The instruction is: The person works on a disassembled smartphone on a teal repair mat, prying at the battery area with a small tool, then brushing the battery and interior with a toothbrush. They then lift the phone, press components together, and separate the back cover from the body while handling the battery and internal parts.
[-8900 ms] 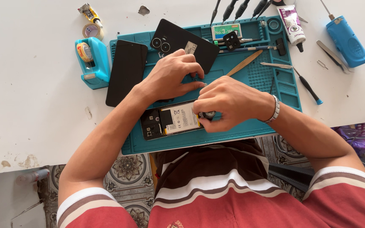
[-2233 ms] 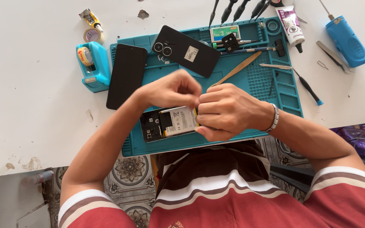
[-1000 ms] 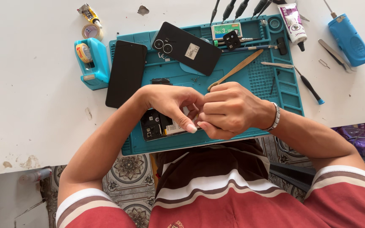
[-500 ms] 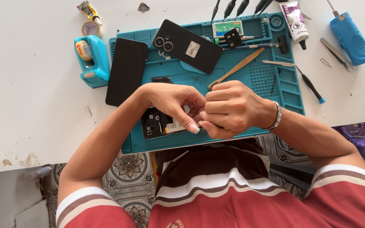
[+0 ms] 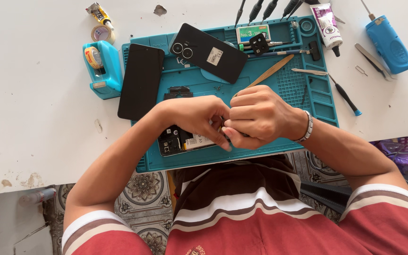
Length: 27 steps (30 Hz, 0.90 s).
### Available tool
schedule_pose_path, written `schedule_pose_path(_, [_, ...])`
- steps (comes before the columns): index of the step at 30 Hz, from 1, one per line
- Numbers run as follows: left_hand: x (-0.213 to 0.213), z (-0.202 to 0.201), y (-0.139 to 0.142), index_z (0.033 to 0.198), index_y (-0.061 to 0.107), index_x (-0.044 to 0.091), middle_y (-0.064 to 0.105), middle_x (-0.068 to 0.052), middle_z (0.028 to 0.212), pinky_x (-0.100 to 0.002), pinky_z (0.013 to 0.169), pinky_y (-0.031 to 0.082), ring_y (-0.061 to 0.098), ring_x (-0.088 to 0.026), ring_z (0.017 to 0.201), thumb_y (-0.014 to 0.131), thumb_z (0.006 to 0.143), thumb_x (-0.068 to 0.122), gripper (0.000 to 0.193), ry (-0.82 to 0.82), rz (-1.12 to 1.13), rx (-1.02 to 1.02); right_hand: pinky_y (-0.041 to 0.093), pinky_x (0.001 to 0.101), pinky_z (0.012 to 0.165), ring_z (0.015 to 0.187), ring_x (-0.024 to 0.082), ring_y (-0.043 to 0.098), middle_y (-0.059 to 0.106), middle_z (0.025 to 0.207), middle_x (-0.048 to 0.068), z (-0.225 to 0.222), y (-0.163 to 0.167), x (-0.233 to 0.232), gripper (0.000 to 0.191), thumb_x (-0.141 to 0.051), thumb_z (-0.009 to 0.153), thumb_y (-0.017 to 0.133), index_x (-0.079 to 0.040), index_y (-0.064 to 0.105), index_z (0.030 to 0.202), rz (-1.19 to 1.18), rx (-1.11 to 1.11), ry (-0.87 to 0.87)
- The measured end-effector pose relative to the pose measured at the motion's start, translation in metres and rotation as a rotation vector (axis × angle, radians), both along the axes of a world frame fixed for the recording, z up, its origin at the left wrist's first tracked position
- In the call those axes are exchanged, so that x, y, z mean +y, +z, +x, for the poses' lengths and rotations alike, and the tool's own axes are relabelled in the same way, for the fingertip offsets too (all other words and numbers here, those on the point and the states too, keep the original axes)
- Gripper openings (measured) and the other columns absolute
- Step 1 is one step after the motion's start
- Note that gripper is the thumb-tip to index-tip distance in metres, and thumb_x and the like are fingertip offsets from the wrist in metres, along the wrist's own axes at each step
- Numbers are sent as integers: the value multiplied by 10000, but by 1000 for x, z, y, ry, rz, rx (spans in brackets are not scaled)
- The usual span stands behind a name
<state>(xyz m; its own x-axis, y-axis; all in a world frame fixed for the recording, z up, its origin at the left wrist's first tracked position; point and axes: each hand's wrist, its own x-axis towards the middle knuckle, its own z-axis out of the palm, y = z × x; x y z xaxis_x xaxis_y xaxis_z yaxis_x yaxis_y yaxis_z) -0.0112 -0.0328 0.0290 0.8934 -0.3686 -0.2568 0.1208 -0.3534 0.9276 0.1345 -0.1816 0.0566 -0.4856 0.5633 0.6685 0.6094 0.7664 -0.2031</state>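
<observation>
Bracing the opened phone [image 5: 185, 140] on the teal repair mat [image 5: 279, 85], both hands meet over it. Left hand [image 5: 194, 115] fingertips press down on the phone; right hand [image 5: 260, 115] is curled tight, its grip contents hidden.

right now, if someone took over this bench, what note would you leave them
Left hand: fingers pinched over the opened phone, touching it; what they pinch is hidden.
Right hand: closed in a fist beside the left, over the phone's right half; anything held is hidden.
Phone lies open, insides showing, at the near edge of the teal mat.
Done: back cover is off, lying at the mat's far side; black screen panel lies at the left edge.
Left: phone not reassembled.
</observation>
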Motion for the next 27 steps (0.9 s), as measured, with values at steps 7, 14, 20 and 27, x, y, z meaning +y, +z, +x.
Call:
schedule_pose_path(7, [1,-1,19,800,695,81,665,-2,720,-352,581,513,664,-203,701,938,592,490,519,44,542,-353,480,340,517,507,198,537,514,585,36,0,0,-1,148,-19,795,693,-11,668,649,-14,15,1])
schedule_pose_path(14, [-8,0,16,858,742,106,630,-6,943,-380,686,496,558,-244,934,955,513,573,618,17,574,-526,375,343,447,473,192,485,492,560,32,4,-3,1,159,-7,782,695,-20,659,628,-1,53,8])
schedule_pose_path(20, [-10,1,8,935,759,103,575,-32,1002,-397,750,456,472,-251,936,951,540,552,628,19,557,-578,363,333,446,485,186,486,512,584,35,7,-6,2,135,-6,803,682,-19,665,669,41,121,6])
schedule_pose_path(27, [-8,4,2,1008,727,102,612,-32,974,-393,758,460,501,-264,896,900,593,383,530,32,463,-530,415,338,475,510,201,528,552,617,53,7,-7,1,138,-18,830,662,-15,667,693,60,139,12])
